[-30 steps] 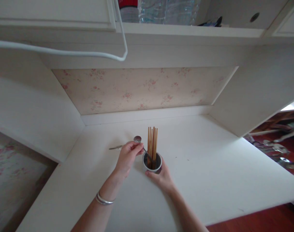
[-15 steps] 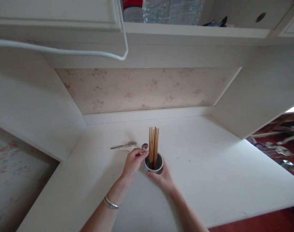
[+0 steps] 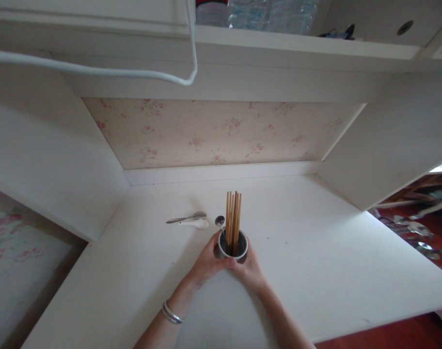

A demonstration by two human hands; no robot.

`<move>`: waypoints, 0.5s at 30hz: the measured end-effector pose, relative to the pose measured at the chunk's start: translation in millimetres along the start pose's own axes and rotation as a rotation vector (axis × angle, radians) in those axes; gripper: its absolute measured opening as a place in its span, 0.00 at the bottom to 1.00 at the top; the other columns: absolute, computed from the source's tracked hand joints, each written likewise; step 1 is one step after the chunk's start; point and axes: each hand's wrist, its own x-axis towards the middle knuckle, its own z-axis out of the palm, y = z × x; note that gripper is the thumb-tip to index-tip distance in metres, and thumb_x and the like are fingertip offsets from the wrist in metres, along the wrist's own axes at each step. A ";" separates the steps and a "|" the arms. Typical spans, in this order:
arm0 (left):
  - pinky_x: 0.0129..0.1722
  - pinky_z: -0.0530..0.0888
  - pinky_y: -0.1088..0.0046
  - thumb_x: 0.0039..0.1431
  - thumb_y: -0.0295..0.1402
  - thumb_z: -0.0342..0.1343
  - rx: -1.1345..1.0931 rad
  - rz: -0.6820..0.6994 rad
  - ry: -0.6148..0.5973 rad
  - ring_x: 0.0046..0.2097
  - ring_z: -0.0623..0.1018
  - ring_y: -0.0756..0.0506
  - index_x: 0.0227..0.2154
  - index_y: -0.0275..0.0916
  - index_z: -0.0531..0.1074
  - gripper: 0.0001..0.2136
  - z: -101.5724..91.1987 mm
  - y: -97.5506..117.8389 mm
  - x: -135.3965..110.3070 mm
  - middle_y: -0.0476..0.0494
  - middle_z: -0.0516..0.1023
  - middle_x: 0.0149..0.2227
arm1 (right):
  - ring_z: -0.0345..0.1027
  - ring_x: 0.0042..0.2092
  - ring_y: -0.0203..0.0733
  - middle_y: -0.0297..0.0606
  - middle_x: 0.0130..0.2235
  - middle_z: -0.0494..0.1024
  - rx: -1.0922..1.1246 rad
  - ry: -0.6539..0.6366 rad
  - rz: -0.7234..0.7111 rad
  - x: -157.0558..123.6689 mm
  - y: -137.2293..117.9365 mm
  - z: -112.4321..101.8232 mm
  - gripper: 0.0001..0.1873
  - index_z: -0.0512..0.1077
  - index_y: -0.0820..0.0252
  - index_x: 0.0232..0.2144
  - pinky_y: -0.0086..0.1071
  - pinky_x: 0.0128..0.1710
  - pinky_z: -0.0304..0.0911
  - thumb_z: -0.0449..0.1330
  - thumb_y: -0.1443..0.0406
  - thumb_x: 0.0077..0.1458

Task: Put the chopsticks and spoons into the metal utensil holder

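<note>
A round cup (image 3: pixel 221 253) with a pale rim and dark inside stands between my hands. Several wooden chopsticks (image 3: pixel 233 218) rise upright from it, and a small metal spoon (image 3: pixel 220 221) leans at its left side, bowl up. My left hand (image 3: pixel 211 261) is wrapped round the cup's left side, with the thumb across the front. From the right, my right hand (image 3: pixel 252 271) grips the same cup, its fingers partly hidden behind it. To the left, a metal spoon (image 3: pixel 186 217) and a white spoon (image 3: pixel 195 223) lie side by side on the white tabletop (image 3: pixel 301 271).
Wallpaper with flowers (image 3: pixel 206 131) backs the nook, between white side panels. Overhead, a shelf (image 3: pixel 297 43) holds clear plastic bottles (image 3: pixel 272 14), and a white cable (image 3: pixel 134 73) hangs at the upper left. Beyond the right edge, blurred items lie over a red floor (image 3: pixel 388 334).
My left hand has let go of the small metal spoon, which now stands in the cup, and has moved down to hold the cup's left side. My right hand stays on the cup.
</note>
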 end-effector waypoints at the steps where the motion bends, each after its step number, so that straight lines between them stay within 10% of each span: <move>1: 0.60 0.63 0.56 0.39 0.37 0.73 -0.020 0.012 -0.011 0.58 0.70 0.33 0.58 0.39 0.66 0.40 2.2 0.2 -0.1 0.34 0.72 0.56 | 0.68 0.55 0.56 0.46 0.55 0.73 0.005 -0.005 0.007 -0.6 -0.1 -0.2 0.39 0.62 0.54 0.58 0.48 0.56 0.63 0.70 0.54 0.46; 9: 0.60 0.63 0.54 0.42 0.33 0.72 -0.120 0.038 -0.029 0.58 0.70 0.33 0.56 0.40 0.68 0.35 4.2 -0.2 1.2 0.35 0.73 0.56 | 0.54 0.64 0.52 0.42 0.64 0.60 -0.044 0.062 -0.052 -11.7 -15.7 -17.9 0.41 0.54 0.46 0.63 0.51 0.62 0.53 0.66 0.61 0.50; 15: 0.59 0.63 0.55 0.40 0.34 0.72 -0.131 0.034 -0.033 0.56 0.71 0.34 0.54 0.41 0.69 0.35 3.3 -0.1 -0.6 0.38 0.74 0.53 | 0.68 0.41 0.42 0.38 0.38 0.72 -0.337 0.402 -0.392 -6.8 -87.2 -0.2 0.13 0.70 0.53 0.45 0.38 0.44 0.66 0.60 0.67 0.56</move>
